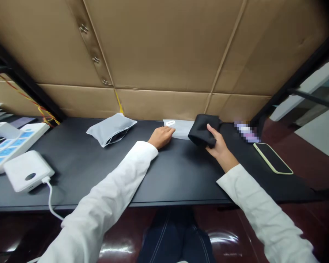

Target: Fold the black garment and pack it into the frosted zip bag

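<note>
In the head view, a black counter (pixel 178 182) stretches from left to right, its back edge meeting brown cardboard panels (pixel 164 47). The person's right hand (pixel 221 149), in a white sleeve, grasps a folded bundle of soft black material (pixel 203 128), thumb on the near face and the other fingers mostly hidden beneath; the bundle is near the counter's back edge, right of its middle, and overlaps the right end of a flat, frosted translucent plastic bag (pixel 183 130) in the picture. That bag lies along the back edge, with a small white printed label (pixel 170 123) near its left end. There the left hand (pixel 161 137) touches it, fingers curled; whether they pinch the plastic or only press on it, I cannot tell. Farther left near the back edge lies a puffed, frosted grey-white bag (pixel 109 128), its opening toward the front right. Toward the left end sit a white, rounded square box with a cable (pixel 29 171) and a white power strip with blue sockets (pixel 15 145). Toward the right end lies a dark-screened phone with a pale yellow-green rim (pixel 273 158).
</note>
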### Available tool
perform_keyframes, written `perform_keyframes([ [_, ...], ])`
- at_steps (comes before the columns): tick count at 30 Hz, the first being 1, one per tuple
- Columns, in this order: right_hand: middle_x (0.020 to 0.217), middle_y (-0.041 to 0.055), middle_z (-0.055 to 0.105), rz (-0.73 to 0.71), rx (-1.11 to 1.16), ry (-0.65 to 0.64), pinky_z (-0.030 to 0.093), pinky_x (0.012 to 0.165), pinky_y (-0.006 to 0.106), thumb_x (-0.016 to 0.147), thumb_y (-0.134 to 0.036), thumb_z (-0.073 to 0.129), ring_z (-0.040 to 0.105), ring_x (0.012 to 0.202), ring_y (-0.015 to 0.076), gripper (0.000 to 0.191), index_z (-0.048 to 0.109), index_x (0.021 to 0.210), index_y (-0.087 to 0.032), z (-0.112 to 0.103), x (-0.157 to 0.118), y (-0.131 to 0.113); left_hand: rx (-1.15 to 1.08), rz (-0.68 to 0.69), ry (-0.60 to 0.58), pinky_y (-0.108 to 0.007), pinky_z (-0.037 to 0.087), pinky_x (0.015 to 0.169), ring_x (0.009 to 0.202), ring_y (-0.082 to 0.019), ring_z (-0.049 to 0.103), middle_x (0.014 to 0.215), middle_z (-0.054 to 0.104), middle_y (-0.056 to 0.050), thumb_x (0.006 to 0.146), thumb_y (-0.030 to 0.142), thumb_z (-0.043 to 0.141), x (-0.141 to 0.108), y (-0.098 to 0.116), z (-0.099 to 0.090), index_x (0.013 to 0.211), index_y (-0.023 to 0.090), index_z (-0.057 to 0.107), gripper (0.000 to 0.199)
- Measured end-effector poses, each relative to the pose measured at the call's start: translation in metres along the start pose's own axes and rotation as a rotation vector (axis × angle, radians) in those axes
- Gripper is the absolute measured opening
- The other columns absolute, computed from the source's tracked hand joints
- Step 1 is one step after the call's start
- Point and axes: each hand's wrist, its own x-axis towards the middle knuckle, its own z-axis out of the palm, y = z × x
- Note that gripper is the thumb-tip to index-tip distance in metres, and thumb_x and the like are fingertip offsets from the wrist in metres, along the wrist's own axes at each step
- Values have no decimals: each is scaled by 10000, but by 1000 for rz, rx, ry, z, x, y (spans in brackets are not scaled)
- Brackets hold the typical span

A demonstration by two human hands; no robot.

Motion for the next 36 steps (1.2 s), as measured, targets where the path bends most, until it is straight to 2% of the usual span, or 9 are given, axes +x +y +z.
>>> perform_keyframes([
  [5, 1058, 77, 753, -164, -14, 158, 582, 951, 411, 653, -296, 803, 706, 1038, 269, 479, 648, 1085, -161, -13, 9, 6, 40, 165, 4, -312, 445, 674, 849, -203, 622, 920, 688, -109, 951, 55, 368, -5, 4, -14, 872, 143, 628, 286],
  [10, 1364, 104, 606, -772, -551, 349, 407, 1142, 525, 785, -368, 713, 555, 1295, 271, 606, 508, 1335, -220, -3, -23, 11, -130, 157, 41, -357, 504, 787, 978, -222, 624, 1068, 684, -141, 943, 73, 414, -12, 18, -17, 1014, 125, 639, 242],
  [12, 1393, 62, 590, -1021, -786, 98, 409, 1151, 519, 876, -312, 607, 521, 1336, 254, 451, 537, 1321, -280, 5, -39, 13, -245, 151, 78, -396, 523, 867, 1081, -249, 616, 1172, 668, -151, 933, 98, 450, -14, 24, -13, 1132, 126, 624, 265],
  [14, 1366, 16, 618, -1238, -953, -338, 452, 1134, 477, 929, -230, 522, 518, 1341, 226, 349, 609, 1259, -302, 13, -48, 14, -399, 152, 75, -417, 517, 967, 1163, -259, 602, 1248, 651, -130, 944, 168, 488, -15, 25, -9, 1203, 149, 607, 286],
  [16, 1350, -11, 631, -1318, -1078, -701, 477, 1121, 415, 961, -161, 462, 510, 1346, 186, 357, 643, 1237, -298, 21, -50, 16, -549, 140, 28, -405, 493, 1046, 1211, -250, 594, 1298, 634, -108, 963, 254, 494, -16, 23, -6, 1261, 158, 582, 325],
  [18, 1382, 0, 605, -1285, -1150, -837, 456, 1140, 400, 985, -136, 420, 482, 1367, 165, 387, 613, 1291, -275, 25, -45, 20, -645, 120, -1, -403, 470, 1090, 1252, -261, 577, 1357, 595, -124, 959, 330, 507, -17, 19, -3, 1324, 133, 538, 416],
  [25, 1384, 119, 594, -994, -1156, -764, 363, 1172, 510, 962, -198, 479, 511, 1341, 218, 404, 551, 1359, -213, 7, -5, 39, -580, 150, 94, -441, 444, 1105, 1341, -250, 501, 1453, 506, -160, 916, 225, 566, -22, 15, -9, 1457, 202, 415, 562],
  [30, 1287, 156, 634, -820, -1258, -543, 466, 1075, 456, 880, -108, 500, 565, 1252, 258, 431, 580, 1299, -167, 5, 4, 46, -364, 252, -43, -466, 423, 1092, 1392, -271, 437, 1481, 479, -154, 820, 4, 474, -16, 24, -11, 1506, 185, 341, 721],
  [36, 992, 209, 709, -541, -1418, -281, 456, 1026, 444, 852, -74, 466, 645, 1044, 308, 261, 654, 1033, -71, 33, 13, 56, -258, 240, -10, -468, 401, 1096, 1403, -279, 416, 1466, 493, -164, 758, -51, 420, -9, 44, -12, 1471, 108, 386, 731],
])
